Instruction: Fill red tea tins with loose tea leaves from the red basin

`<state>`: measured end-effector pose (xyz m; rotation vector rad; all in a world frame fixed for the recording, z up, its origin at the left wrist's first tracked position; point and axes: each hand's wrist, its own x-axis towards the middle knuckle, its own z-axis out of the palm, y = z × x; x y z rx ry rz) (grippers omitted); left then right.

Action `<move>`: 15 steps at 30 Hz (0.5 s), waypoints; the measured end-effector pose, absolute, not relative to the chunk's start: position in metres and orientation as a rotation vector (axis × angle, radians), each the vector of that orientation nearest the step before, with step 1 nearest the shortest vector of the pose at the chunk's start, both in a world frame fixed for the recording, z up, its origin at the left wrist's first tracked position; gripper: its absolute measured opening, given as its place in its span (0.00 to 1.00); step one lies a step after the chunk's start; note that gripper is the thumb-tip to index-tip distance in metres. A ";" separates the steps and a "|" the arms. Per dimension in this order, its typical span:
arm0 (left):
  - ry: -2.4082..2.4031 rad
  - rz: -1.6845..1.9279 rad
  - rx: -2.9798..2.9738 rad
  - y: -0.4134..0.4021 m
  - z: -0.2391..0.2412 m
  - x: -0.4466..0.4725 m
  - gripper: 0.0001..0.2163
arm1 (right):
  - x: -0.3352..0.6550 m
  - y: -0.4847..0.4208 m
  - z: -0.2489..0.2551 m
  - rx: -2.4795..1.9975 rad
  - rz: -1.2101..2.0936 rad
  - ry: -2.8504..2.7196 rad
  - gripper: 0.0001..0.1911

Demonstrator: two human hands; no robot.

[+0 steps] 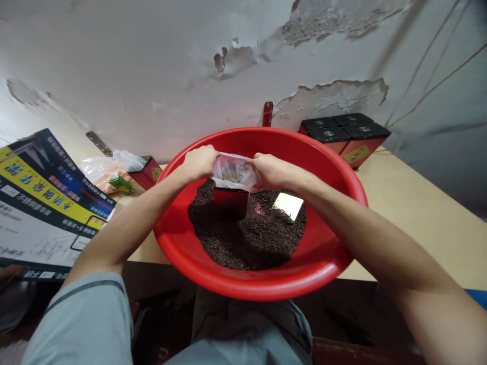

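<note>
A big red basin rests on my lap and the table edge, holding a heap of dark loose tea leaves. A small red tin stands in the leaves, lined with a clear plastic bag. My left hand grips the bag's left rim, fingers closed. On the other side, my right hand pinches the right rim, so the bag's mouth is stretched between both hands above the tin. A silver flat lid or card lies on the leaves to the right.
Several red tins with black lids are stacked at the back right by the peeling wall. At the left lie printed cartons, a plastic bag, a green small object and another red tin. The pale tabletop extends right.
</note>
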<state>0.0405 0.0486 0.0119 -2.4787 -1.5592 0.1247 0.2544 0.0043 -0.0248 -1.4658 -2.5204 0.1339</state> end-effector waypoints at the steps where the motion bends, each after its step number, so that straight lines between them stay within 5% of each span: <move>1: -1.535 0.225 -2.549 0.051 0.012 0.038 0.32 | 0.253 0.005 -0.026 -1.511 0.191 -2.520 0.22; 7: -1.657 0.542 -2.918 0.067 0.003 0.026 0.44 | 0.253 0.020 -0.045 -1.648 0.606 -2.479 0.24; 15: -1.480 0.284 -3.210 0.089 -0.033 -0.001 0.38 | 0.260 0.046 -0.083 -1.214 0.983 -2.249 0.37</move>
